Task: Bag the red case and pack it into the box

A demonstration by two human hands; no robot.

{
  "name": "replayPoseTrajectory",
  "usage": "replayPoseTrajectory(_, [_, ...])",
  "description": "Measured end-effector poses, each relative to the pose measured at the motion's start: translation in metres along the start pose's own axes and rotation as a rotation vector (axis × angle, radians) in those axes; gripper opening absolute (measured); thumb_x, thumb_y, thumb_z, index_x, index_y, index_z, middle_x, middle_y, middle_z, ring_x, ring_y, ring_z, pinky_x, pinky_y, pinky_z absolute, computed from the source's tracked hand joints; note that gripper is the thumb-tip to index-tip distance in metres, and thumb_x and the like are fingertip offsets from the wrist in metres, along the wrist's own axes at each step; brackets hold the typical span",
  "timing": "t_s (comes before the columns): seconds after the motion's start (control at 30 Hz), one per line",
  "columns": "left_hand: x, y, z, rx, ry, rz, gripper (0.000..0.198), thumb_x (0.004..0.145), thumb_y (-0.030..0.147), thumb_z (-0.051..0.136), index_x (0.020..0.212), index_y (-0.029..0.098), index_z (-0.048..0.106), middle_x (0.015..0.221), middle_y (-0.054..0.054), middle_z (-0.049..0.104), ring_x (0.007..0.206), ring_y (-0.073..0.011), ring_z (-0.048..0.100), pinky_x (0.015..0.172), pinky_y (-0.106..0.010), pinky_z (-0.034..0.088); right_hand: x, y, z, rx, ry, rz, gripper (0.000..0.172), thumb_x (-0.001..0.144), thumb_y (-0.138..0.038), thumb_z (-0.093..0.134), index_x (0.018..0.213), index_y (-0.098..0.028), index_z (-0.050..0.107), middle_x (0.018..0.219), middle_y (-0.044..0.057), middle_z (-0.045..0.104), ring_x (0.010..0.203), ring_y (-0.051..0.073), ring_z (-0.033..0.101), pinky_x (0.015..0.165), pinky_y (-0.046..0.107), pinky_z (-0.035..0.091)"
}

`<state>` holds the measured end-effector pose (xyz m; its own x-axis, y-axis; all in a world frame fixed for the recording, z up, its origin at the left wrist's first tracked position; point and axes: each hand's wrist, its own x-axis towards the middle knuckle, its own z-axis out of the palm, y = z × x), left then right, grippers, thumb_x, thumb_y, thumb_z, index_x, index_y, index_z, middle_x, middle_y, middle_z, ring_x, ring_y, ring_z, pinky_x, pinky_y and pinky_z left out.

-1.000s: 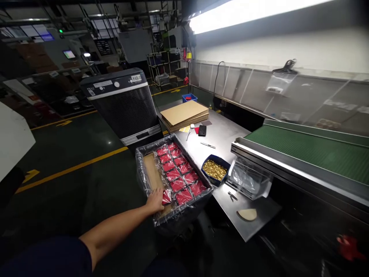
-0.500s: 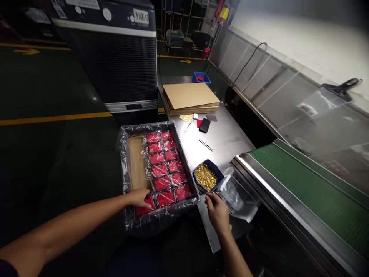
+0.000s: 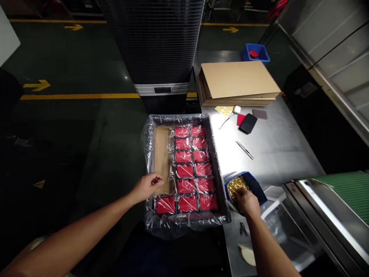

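A dark tray point(image 3: 184, 117) lined with clear plastic holds rows of red packets in film, and a strip of cardboard liner point(image 3: 162, 157) lies bare on its left side. My left hand point(image 3: 148, 187) hovers over the liner with loosely curled fingers, holding nothing, just above the lower-left red packet point(image 3: 165, 204). My right hand point(image 3: 246, 202) is at the near edge of a blue tub point(image 3: 253, 188) of small gold pieces point(image 3: 236, 186). Its fingers are partly hidden there.
A steel table point(image 3: 276, 161) runs right of the tray, bearing a stack of cardboard sheets point(image 3: 239, 82), a black phone point(image 3: 248, 123) and tweezers point(image 3: 245, 150). A green conveyor belt point(image 3: 346, 184) lies at the right edge. A black-grilled machine point(image 3: 161, 42) stands behind the tray.
My left hand has let go of the red packet, which now lies in the tray's bottom row. My right hand has moved onto the blue tub. The view has tilted further down.
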<state>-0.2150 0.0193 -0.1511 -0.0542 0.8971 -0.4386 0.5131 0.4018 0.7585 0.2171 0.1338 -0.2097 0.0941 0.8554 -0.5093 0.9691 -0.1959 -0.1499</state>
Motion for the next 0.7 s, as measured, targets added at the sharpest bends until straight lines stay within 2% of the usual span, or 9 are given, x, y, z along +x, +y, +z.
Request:
replayPoseTrajectory(0.3, [0.006, 0.007, -0.001, -0.089, 0.009, -0.045, 0.03, 0.083, 0.042, 0.058, 0.098, 0.018, 0.066, 0.092, -0.005, 0.069, 0.083, -0.0182, 0.063, 0.077, -0.029, 0.048, -0.004, 0.008, -0.002, -0.091, 0.017, 0.094, 0.041, 0.093, -0.043, 0.043, 0.103, -0.011, 0.066, 0.094, 0.017, 0.07, 0.088, 0.027, 0.065, 0.072, 0.034, 0.043])
replayPoseTrajectory(0.5, [0.005, 0.017, 0.008, -0.067, -0.043, -0.049, 0.028, 0.083, 0.041, 0.059, 0.097, 0.019, 0.066, 0.093, -0.003, 0.07, 0.081, -0.0181, 0.062, 0.076, -0.028, 0.048, -0.001, 0.006, 0.0, -0.039, -0.069, 0.085, 0.023, 0.09, -0.033, 0.057, 0.098, -0.013, 0.066, 0.089, 0.007, 0.069, 0.083, 0.018, 0.063, 0.081, 0.034, 0.047])
replayPoseTrajectory(0.6, [0.002, 0.024, 0.011, -0.065, -0.08, -0.056, 0.029, 0.083, 0.042, 0.058, 0.098, 0.018, 0.066, 0.091, -0.004, 0.07, 0.08, -0.0184, 0.062, 0.075, -0.029, 0.048, -0.002, 0.005, -0.001, -0.002, -0.097, 0.088, 0.017, 0.089, -0.03, 0.059, 0.087, -0.015, 0.066, 0.08, 0.004, 0.067, 0.079, 0.017, 0.062, 0.08, 0.034, 0.047])
replayPoseTrajectory(0.7, [0.0, 0.03, 0.013, -0.073, -0.114, -0.052, 0.029, 0.083, 0.041, 0.058, 0.099, 0.018, 0.065, 0.094, -0.004, 0.07, 0.084, -0.0192, 0.063, 0.077, -0.029, 0.048, -0.005, 0.006, -0.004, 0.066, -0.064, 0.126, 0.018, 0.087, -0.033, 0.06, 0.086, -0.016, 0.066, 0.078, 0.002, 0.066, 0.075, 0.017, 0.059, 0.076, 0.033, 0.045])
